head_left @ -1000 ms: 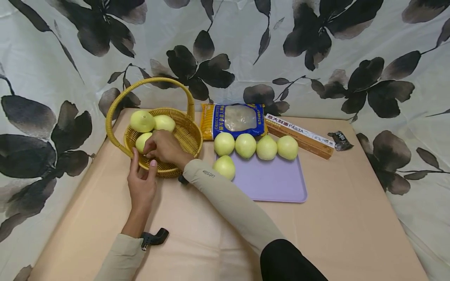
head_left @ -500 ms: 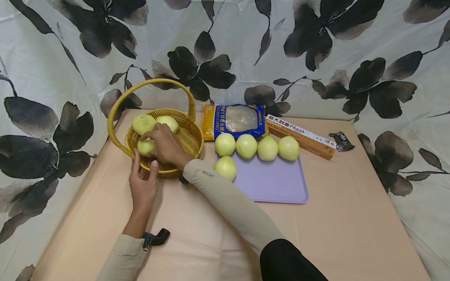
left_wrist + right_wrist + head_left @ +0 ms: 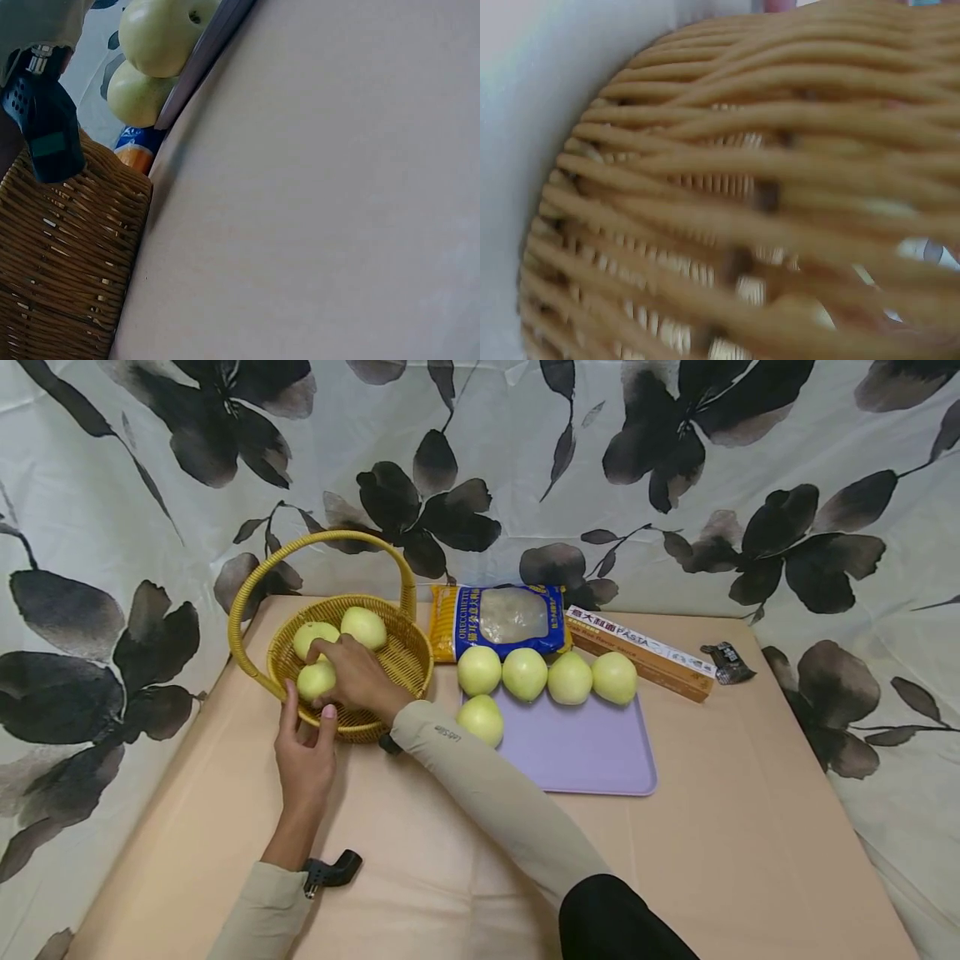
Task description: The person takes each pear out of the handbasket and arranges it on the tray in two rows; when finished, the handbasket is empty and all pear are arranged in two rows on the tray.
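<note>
A yellow wicker basket (image 3: 408, 656) with a tall handle holds three pale yellow-green pears. My right hand (image 3: 356, 672) reaches into it, with index finger and thumb around the front pear (image 3: 316, 680). Behind that lie another pear (image 3: 313, 638) and a third pear (image 3: 364, 627). My left hand (image 3: 306, 764) rests against the basket's near left side, index finger and thumb extended up toward the rim. In the left wrist view the basket wall (image 3: 67, 255) fills the lower left. Blurred basket weave (image 3: 727, 172) fills the right wrist view; neither wrist view shows fingers.
A purple tray (image 3: 581, 756) with several pears (image 3: 525, 674) stands right of the basket. Behind are a blue-and-yellow pasta bag (image 3: 498, 618), a long pasta box (image 3: 641, 652) and a small black packet (image 3: 727, 662). A floral cloth (image 3: 525, 460) hangs behind the table.
The pears in the basket have shifted: the back left one has moved nearer and right, the front one slightly nearer. My right hand's fingers moved among them; my left hand stays at the basket.
</note>
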Demonstrator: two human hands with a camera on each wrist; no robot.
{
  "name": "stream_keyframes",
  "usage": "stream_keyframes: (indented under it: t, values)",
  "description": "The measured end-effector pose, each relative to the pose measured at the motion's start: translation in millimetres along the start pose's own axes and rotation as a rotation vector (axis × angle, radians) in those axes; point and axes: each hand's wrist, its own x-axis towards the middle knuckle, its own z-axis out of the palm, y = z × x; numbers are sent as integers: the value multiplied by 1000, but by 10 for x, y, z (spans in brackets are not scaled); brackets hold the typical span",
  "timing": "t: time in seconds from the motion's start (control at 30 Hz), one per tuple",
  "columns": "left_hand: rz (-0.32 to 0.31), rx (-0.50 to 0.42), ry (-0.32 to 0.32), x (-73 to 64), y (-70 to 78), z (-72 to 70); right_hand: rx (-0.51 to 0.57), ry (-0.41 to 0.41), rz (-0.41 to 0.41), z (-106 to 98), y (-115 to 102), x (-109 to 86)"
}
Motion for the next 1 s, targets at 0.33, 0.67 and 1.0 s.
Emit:
stream_keyframes:
  t: [0.33, 0.67, 1.0]
  values:
    - [-15, 2, -1, -3, -18, -2, 128, 27, 100, -114, 89, -179]
    - [-5, -16, -6, 13, -27, -7, 253, 127, 205, -426, 177, -437]
    - [-7, 13, -11, 11, -25, 6, 340, 227, 65, -772, 345, -907]
